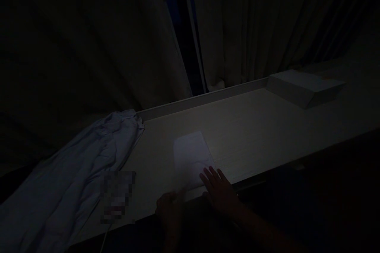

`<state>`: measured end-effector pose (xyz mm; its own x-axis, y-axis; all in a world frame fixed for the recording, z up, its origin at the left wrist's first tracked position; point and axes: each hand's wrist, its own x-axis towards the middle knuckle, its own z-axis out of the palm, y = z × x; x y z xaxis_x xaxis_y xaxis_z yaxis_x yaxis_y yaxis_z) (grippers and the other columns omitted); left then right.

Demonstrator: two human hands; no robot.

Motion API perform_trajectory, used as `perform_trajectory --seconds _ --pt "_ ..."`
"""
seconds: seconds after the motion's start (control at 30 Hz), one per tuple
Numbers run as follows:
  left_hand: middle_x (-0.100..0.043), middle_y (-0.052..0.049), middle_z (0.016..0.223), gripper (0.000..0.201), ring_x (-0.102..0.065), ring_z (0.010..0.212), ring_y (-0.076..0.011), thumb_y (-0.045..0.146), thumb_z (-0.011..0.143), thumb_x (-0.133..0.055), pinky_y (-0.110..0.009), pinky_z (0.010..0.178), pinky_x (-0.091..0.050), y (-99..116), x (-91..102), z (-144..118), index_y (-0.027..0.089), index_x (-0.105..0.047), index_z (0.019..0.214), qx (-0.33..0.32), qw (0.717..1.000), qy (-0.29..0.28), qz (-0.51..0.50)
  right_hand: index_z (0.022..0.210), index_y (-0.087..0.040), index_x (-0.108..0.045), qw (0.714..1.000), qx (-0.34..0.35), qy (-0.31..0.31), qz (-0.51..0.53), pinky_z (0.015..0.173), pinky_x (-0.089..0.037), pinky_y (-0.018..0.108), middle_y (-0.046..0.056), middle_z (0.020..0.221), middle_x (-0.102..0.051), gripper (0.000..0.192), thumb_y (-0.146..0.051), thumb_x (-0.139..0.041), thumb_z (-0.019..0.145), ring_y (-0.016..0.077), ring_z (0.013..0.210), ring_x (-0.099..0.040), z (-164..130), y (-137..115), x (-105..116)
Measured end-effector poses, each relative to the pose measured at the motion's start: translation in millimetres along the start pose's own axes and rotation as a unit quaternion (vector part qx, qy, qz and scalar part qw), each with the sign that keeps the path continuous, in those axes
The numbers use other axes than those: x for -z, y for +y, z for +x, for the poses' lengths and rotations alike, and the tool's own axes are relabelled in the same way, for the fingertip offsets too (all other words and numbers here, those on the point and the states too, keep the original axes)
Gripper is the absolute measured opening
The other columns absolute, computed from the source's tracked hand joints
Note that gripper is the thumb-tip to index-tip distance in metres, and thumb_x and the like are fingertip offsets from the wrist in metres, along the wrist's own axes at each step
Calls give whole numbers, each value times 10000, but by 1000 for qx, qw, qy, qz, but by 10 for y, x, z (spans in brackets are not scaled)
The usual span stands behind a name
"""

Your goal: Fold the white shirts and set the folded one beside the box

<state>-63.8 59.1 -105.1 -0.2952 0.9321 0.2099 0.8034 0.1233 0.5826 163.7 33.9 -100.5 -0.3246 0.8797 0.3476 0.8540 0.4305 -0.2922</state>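
A pale, flat rectangle (190, 150), apparently folded cloth, lies on the light desk (243, 126) in front of me. My right hand (221, 191) rests on its near right corner with the fingers stretched out and spread. At the desk's front edge, close to the near left corner of the rectangle, is my left hand (168, 207). Part of that hand is smeared by motion, and whether it grips the cloth does not show. The room is very dark, so fine detail is lost.
Left on the desk is a heap of pale cloth (97, 146), with a pixelated patch and a thin cable (104, 241) beside it. A white box (305, 87) stands at the back right. Curtains (237, 27) hang behind the desk's raised rear edge.
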Motion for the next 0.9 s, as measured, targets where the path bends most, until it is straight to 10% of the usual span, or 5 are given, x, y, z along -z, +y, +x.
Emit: perform_trajectory --seconds 0.47,0.6,0.9 --pt "-692 -69 919 324 -606 934 -259 500 846 -548 -413 853 -478 -426 189 84 208 -686 859 -161 985 -66 10 1489 -222 -329 998 6 60 22 1165 -243 504 67 1536 -331 565 -364 -463 959 245 1447 -213 -34 29 36" --pt "-596 -132 1270 368 -505 1226 -292 381 892 -519 -480 1022 -417 -304 183 59 178 -609 1185 -274 961 25 29 1347 -201 -525 996 -21 81 15 1167 -188 551 101 1453 -463 414 -343 -459 964 258 1415 -296 34 30 32" --pt "-222 -120 1583 725 -236 1446 -268 280 928 -483 -494 1105 -376 211 -20 -442 243 -98 1541 -380 914 -135 42 1228 -276 -615 987 -117 90 -67 1148 -139 579 87 1453 -465 370 -147 -490 905 282 1410 -298 102 468 11"
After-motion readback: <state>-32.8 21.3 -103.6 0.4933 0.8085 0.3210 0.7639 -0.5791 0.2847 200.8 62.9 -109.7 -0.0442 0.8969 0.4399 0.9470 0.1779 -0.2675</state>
